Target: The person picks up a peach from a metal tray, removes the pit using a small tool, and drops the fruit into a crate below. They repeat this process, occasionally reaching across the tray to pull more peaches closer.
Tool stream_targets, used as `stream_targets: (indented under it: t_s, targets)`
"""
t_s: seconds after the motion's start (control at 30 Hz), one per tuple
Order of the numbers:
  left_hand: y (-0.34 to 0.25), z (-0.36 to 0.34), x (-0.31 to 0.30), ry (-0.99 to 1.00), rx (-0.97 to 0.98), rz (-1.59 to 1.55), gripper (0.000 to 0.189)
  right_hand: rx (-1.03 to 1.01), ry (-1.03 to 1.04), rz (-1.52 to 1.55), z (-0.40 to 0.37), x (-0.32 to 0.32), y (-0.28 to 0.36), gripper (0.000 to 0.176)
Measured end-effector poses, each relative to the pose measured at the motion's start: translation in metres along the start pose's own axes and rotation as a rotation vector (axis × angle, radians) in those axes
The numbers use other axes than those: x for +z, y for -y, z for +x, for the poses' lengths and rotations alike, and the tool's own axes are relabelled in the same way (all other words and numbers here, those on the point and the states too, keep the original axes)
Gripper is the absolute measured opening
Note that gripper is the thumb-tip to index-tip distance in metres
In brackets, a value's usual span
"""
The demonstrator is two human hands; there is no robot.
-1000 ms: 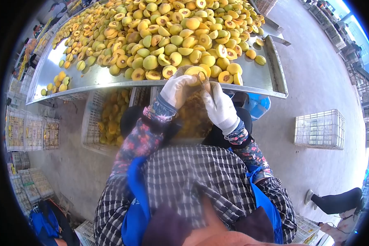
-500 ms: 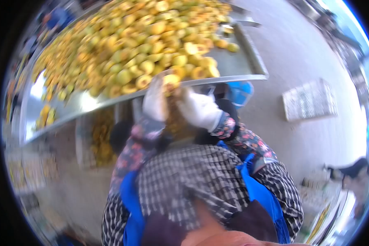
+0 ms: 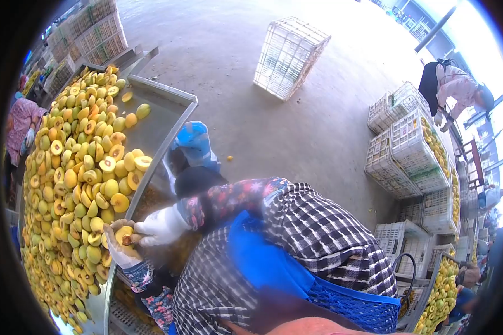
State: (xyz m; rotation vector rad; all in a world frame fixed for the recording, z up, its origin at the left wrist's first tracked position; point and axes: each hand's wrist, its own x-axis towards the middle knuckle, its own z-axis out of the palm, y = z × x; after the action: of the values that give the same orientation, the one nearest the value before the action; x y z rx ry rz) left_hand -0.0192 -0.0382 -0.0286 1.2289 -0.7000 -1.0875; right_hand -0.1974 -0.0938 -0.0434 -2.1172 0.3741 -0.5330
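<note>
My left hand (image 3: 119, 249), in a pale stained glove, cups a yellow peach half (image 3: 125, 235) at the edge of a metal table. The half's cut face has a brown middle. My right hand (image 3: 161, 225), in a white glove, has its fingers pinched together at the right side of the same half. Whether a small tool sits in those fingers is hidden. Just left of both hands, a heap of halved yellow peaches (image 3: 75, 184) covers the metal table (image 3: 161, 106), some cut side up and some skin side up.
Below the table edge stands a crate of fruit (image 3: 129, 307). A blue-and-white container (image 3: 194, 142) is by the table's corner. One white crate (image 3: 288, 58) stands on the floor. Stacked crates (image 3: 411, 151) are at right, near a bending person (image 3: 458, 89). Another person (image 3: 23, 125) is across the table.
The view has swung to the right, so the table now lies at left and stacked crates show. My hands have come together on a peach half; they were apart and blurred at the table edge.
</note>
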Motion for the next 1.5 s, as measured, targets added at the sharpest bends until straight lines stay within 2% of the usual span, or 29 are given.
stream_targets:
  t_s: [0.03,0.07,0.2,0.27,0.3,0.4,0.47,0.57,0.63,0.73,0.77,0.8,0.87,0.93,1.0,1.03,1.07,1.1,1.13,1.17,1.2,1.23,1.27,1.3,1.33,1.4,1.43,1.47,1.5]
  targets:
    - [-0.005,-0.004,0.004,0.018,-0.008,-0.015,0.056,-0.044,-0.04,0.083,0.001,0.01,-0.008,0.039]
    - [-0.007,-0.006,0.006,0.034,-0.016,-0.03,0.056,0.041,0.006,0.293,0.004,0.023,-0.015,0.039]
    - [-0.005,-0.01,0.027,-0.274,0.07,-0.179,0.053,0.344,0.145,1.023,0.0,0.024,0.008,0.039]
    - [-0.003,-0.007,0.019,-0.264,0.076,-0.214,0.05,0.521,0.204,1.299,-0.004,0.011,0.03,0.04]
    - [-0.002,-0.006,0.02,-0.286,0.053,-0.251,0.05,0.496,0.324,1.522,-0.007,0.009,0.032,0.041]
    - [-0.001,-0.004,0.024,-0.287,-0.016,-0.276,0.046,0.54,0.406,1.79,-0.006,0.017,0.023,0.04]
    - [0.007,0.001,0.015,-0.203,0.0,-0.267,0.045,0.409,0.571,1.777,-0.013,0.009,0.018,0.039]
    - [0.004,-0.002,0.03,-0.234,-0.051,-0.15,0.045,0.412,0.475,1.745,-0.022,0.009,0.015,0.036]
    - [0.007,-0.003,0.035,-0.211,-0.071,-0.061,0.045,0.357,0.527,1.825,-0.026,0.009,0.008,0.036]
    - [0.009,0.001,0.034,0.014,-0.078,0.045,0.045,0.331,0.509,1.883,-0.037,0.004,0.01,0.034]
    - [0.006,-0.004,0.046,-0.047,-0.102,0.015,0.043,0.345,0.488,1.856,-0.04,0.001,0.012,0.033]
    - [0.024,0.022,0.01,0.085,-0.163,-0.101,0.041,0.359,0.472,1.829,-0.041,0.0,0.013,0.032]
    - [0.02,0.02,0.018,0.047,-0.123,-0.006,0.041,0.285,0.524,1.745,-0.049,-0.01,0.024,0.032]
    - [0.02,0.018,0.016,0.011,-0.041,0.138,0.041,0.352,0.477,1.616,-0.043,-0.01,0.024,0.034]
    - [0.018,0.021,-0.006,-0.088,0.104,0.394,0.041,0.438,0.236,1.158,-0.051,-0.017,0.019,0.036]
    - [0.015,0.028,-0.035,-0.154,0.215,0.607,0.041,0.457,0.167,0.937,-0.045,-0.013,0.017,0.037]
    - [0.013,0.033,-0.077,-0.212,0.392,0.907,0.041,0.126,0.081,0.403,-0.028,0.017,-0.025,0.043]
    - [0.007,0.033,-0.132,-0.249,0.627,1.259,0.041,0.311,0.205,0.32,-0.033,0.012,-0.011,0.046]
    - [-0.001,0.022,-0.183,-0.295,0.825,1.583,0.041,0.047,0.193,0.411,-0.028,0.034,-0.03,0.043]
    - [-0.013,0.004,-0.229,-0.385,0.932,1.864,0.041,0.064,0.169,0.237,-0.033,0.034,-0.027,0.04]
    - [-0.033,-0.013,-0.213,-0.593,0.469,1.645,0.042,0.235,0.223,0.392,-0.027,0.071,-0.053,0.05]
    - [-0.052,-0.03,-0.195,-0.819,0.025,1.431,0.044,0.24,0.285,0.121,-0.023,0.095,-0.082,0.05]
    - [-0.057,-0.038,-0.217,-0.795,-0.111,1.528,0.052,0.098,0.288,0.083,-0.023,0.101,-0.092,0.05]
    - [-0.061,-0.051,-0.217,-0.836,-0.142,1.774,0.055,-0.043,0.282,0.046,-0.023,0.106,-0.102,0.05]
    - [-0.055,-0.063,-0.203,-0.845,-0.178,2.015,0.058,-0.029,0.329,0.014,-0.033,0.095,-0.088,0.05]
    - [-0.059,-0.059,-0.217,-0.785,0.068,1.828,0.058,0.06,0.443,-0.007,-0.039,0.065,-0.053,0.049]
    - [-0.048,-0.034,-0.226,-0.634,0.194,1.567,0.057,0.024,0.476,-0.027,-0.038,0.079,-0.07,0.048]
    - [-0.053,-0.02,-0.167,-0.498,0.242,1.271,0.054,-0.012,0.508,-0.046,-0.038,0.093,-0.088,0.047]
    - [-0.034,0.012,-0.151,-0.314,0.302,1.025,0.049,0.015,0.543,-0.073,-0.036,0.091,-0.091,0.047]
